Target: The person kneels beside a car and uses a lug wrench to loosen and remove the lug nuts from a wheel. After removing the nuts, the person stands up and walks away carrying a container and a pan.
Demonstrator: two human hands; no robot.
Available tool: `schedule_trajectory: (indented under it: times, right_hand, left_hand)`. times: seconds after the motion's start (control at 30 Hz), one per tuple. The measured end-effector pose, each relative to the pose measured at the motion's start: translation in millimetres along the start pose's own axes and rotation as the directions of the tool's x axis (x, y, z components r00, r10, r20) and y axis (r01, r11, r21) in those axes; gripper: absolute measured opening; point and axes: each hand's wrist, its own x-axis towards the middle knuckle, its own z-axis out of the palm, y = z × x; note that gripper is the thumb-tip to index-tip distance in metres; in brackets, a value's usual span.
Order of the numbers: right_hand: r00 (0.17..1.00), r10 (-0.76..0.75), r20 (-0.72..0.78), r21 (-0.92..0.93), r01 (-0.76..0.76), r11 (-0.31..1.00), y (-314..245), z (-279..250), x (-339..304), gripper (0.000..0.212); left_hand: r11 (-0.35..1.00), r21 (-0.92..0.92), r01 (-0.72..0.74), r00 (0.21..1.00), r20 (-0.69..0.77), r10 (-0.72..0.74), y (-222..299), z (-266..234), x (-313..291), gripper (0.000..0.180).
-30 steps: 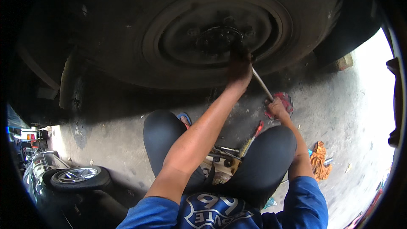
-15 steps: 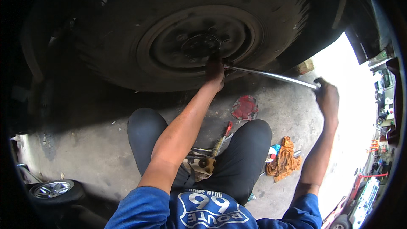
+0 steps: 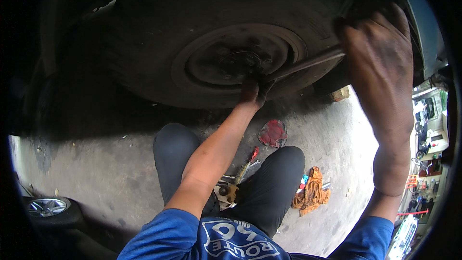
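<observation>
In front of me is a large dark wheel (image 3: 192, 48), its rim and hub in shadow. A long metal breaker bar (image 3: 310, 61) slants up to the right from the lower part of the hub. My left hand (image 3: 252, 91) is closed round the bar's inner end, just below the hub; its fingers and the bar's head are partly hidden in the dark. High on the right, my right hand (image 3: 380, 53) grips the outer end. It looks large and close, with its fingertips in shadow.
Between my knees lie a red-handled brush (image 3: 248, 163) and other tools. A red round piece (image 3: 273, 133) lies on the floor, with an orange-brown rag (image 3: 312, 192) by my right knee. A block (image 3: 340, 94) stands by the tyre; another wheel (image 3: 48, 207) lies at the left.
My right hand has swung up and toward me, raising the bar's outer end from a downward slant to an upward one. My left hand stays at the inner end below the hub.
</observation>
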Motion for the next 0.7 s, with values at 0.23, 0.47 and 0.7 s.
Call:
schedule_trajectory:
  times: [0.23,0.47,0.7]
  right_hand:
    - [0.86,0.448,0.244,-0.153,-0.422,0.894,43.2,130.5,-77.9,0.027]
    - [0.693,0.676,0.251,0.143,-0.717,0.682,-27.8,343.5,-273.5,0.025]
    - [0.379,-0.2,0.903,0.356,-0.924,-0.141,-413.3,367.3,-322.6,0.049]
  left_hand:
    - [0.993,0.114,-0.008,1.0,-0.002,0.008,-7.3,-1.8,2.9,0.017]
    - [0.928,0.366,-0.075,0.981,-0.138,0.134,-15.2,3.1,-0.3,0.02]
    - [0.341,0.894,-0.291,0.889,0.12,0.443,-24.2,-4.7,0.0,0.022]
